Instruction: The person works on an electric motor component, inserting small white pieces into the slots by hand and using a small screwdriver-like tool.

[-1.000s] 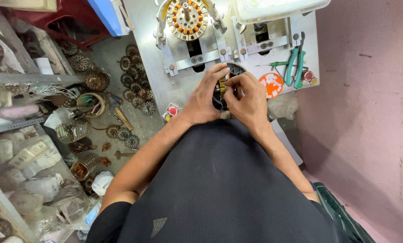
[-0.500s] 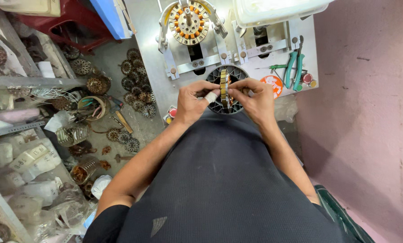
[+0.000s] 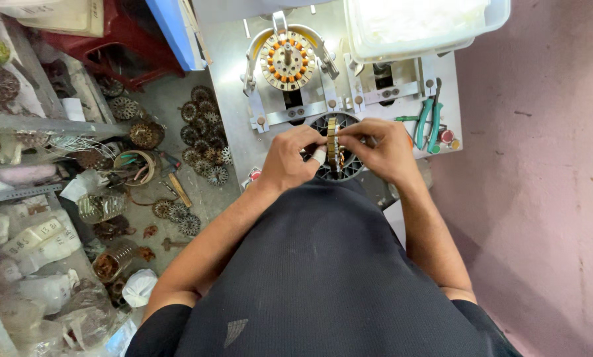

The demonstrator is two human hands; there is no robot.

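Note:
My left hand (image 3: 288,160) and my right hand (image 3: 382,149) together hold a round metal stator core (image 3: 333,142) on its edge, upright, so its toothed rim faces me. A white tape wraps one finger of the left hand. Under the core lies a dark slotted round part (image 3: 344,169) on the grey metal worktable (image 3: 233,86). Farther back on the table stands a winding fixture with an orange-tipped stator (image 3: 287,58).
Green-handled pliers (image 3: 428,122) lie at the table's right side. A clear plastic tub (image 3: 422,26) sits at the back right. Several stator cores (image 3: 200,142) are stacked on the floor to the left, beside shelves of bags and copper wire (image 3: 108,264). A pink wall stands at the right.
My hands have drawn apart and tipped the stator core up onto its edge; one second ago they were closed together over it.

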